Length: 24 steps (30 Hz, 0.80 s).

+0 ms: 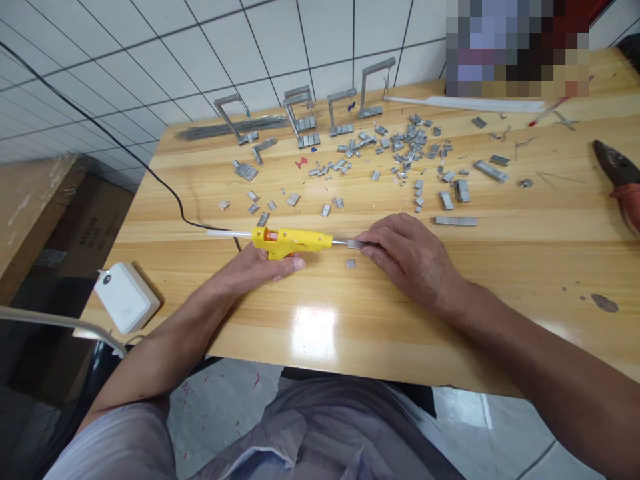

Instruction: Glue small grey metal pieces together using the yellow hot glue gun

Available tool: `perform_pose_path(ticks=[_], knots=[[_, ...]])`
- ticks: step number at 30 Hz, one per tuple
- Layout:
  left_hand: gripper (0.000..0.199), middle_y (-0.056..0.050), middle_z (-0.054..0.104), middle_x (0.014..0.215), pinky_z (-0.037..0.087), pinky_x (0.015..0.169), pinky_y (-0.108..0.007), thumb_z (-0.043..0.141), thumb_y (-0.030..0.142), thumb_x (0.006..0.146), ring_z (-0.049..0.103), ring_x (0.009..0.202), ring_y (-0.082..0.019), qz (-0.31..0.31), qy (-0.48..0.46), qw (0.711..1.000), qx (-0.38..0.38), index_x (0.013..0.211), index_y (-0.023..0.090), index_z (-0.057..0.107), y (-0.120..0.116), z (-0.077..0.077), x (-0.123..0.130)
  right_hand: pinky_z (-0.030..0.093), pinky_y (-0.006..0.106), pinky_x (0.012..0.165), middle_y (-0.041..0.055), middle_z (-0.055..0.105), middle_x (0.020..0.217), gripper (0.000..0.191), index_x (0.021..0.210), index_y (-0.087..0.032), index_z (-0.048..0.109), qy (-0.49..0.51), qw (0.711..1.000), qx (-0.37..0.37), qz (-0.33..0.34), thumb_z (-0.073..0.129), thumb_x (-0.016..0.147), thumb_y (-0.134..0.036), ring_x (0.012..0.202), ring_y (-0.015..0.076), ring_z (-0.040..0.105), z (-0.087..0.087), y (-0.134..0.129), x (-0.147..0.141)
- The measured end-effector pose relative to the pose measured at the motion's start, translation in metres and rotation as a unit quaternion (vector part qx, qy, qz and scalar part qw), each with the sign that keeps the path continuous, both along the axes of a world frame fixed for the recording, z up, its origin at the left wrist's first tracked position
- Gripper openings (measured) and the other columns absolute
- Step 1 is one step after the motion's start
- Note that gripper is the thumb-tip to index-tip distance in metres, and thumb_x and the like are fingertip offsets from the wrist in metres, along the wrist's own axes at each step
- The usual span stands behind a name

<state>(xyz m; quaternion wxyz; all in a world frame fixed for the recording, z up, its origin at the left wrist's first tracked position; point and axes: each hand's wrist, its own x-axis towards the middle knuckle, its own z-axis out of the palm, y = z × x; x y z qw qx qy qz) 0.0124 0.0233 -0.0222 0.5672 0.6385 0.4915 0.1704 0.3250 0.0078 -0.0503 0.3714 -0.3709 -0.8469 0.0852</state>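
Note:
My left hand (273, 265) is wrapped round the handle of a yellow glue gun (305, 240), which lies level over the table and points right. A white glue stick (229, 233) juts from its back end. Between the fingertips of my right hand (407, 257) is a small grey piece (355, 245), and the gun's metal nozzle (340, 243) meets its left end. Just below that piece, a loose grey bit (351, 263) lies on the wood.
Small grey frames (341, 110) stand along the tiled wall. Grey scraps (410, 143) are scattered before them. A white box (127, 297) sits at the left, dark-jawed pliers (617, 167) at the right. A black cable (167, 187) crosses the table's left side.

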Motion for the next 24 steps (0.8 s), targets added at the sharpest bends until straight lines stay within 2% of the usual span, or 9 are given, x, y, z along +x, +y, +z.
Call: perform_pose_path(ticks=[15,24], knots=[[0.043,0.006,0.049,0.057,0.036,0.053,-0.024,0.079,0.055,0.089,0.043,0.054,-0.010,-0.004,0.009,1.000,0.000,0.076,0.020,0.059,0.0006,0.0007,-0.0009,0.054,0.043,0.086,0.0093,0.079,0.105,0.018,0.114,-0.024,0.074,-0.009,1.000,-0.025,-0.005,0.057,0.111,-0.025,0.098,0.0257,0.069,0.0024,-0.0004,0.0003],[0.042,0.005,0.050,0.058,0.036,0.053,-0.024,0.078,0.056,0.089,0.044,0.054,-0.010,0.000,0.013,1.000,-0.004,0.079,0.020,0.061,0.0012,-0.0008,-0.0019,0.054,0.041,0.086,0.0096,0.079,0.105,0.017,0.114,-0.023,0.073,-0.010,1.000,-0.010,-0.008,0.056,0.112,-0.026,0.097,0.0252,0.069,0.0013,-0.0008,0.0003]])
